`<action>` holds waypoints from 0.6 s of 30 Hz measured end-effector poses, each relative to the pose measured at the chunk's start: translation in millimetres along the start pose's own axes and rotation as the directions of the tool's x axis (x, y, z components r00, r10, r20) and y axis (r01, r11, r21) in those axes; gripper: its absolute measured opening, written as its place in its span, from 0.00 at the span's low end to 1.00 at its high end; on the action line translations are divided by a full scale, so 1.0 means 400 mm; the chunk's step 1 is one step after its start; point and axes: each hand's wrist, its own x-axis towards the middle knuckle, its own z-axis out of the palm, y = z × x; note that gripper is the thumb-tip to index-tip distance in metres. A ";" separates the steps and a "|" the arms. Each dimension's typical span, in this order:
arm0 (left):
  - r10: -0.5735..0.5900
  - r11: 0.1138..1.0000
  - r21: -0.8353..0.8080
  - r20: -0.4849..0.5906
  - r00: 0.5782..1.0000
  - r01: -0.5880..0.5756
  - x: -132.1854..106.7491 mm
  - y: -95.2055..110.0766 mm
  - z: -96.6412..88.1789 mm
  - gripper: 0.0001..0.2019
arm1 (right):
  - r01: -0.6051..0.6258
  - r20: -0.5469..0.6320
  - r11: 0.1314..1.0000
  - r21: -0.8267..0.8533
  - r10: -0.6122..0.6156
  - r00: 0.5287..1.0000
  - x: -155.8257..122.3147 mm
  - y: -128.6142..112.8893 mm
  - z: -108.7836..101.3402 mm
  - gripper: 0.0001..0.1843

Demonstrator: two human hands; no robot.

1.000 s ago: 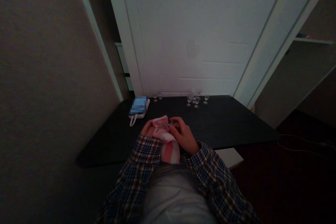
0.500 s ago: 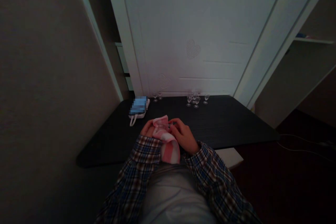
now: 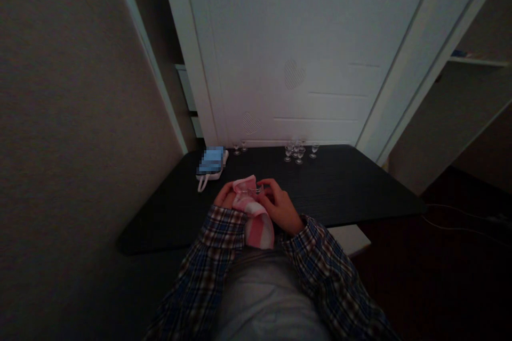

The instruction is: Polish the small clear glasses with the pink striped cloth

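My left hand (image 3: pixel 225 195) is closed on a pink and white cloth (image 3: pixel 259 226), whose loose end hangs down over the table's near edge. A small clear stemmed glass (image 3: pixel 248 191) lies sideways on the cloth between my hands. The fingers of my right hand (image 3: pixel 279 203) pinch the right end of this glass. Part of the glass is hidden by the cloth and my fingers.
Several small stemmed glasses (image 3: pixel 300 155) stand at the back of the dark table (image 3: pixel 340 186). Two more glasses (image 3: pixel 237 148) stand further left. A white device with a blurred blue screen and strap (image 3: pixel 212 162) lies at the left. A white panelled door (image 3: pixel 256 64) rises behind.
My right fingers have shifted very slightly at the end of the glass. The cloth, my left hand and the glasses on the table stay where they were.
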 end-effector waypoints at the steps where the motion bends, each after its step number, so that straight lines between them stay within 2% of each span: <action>1: -0.001 1.000 -0.004 0.000 1.000 0.001 0.001 -0.002 -0.002 0.04 | -0.003 0.001 1.000 0.005 0.003 1.000 0.000 0.000 0.000 0.14; 4: -0.034 0.999 -0.035 0.009 0.999 0.034 0.004 -0.008 -0.006 0.06 | -0.012 -0.007 1.000 0.017 0.012 1.000 0.000 0.005 0.001 0.14; 12: -0.012 1.000 -0.003 -0.004 1.000 0.012 0.014 -0.014 -0.007 0.05 | -0.021 -0.014 1.000 0.004 0.021 1.000 0.001 0.008 0.002 0.15; 18: -0.005 1.000 0.020 0.019 1.000 0.005 -0.001 -0.002 -0.004 0.05 | -0.036 -0.011 0.999 0.010 0.036 0.999 0.000 0.004 0.003 0.14</action>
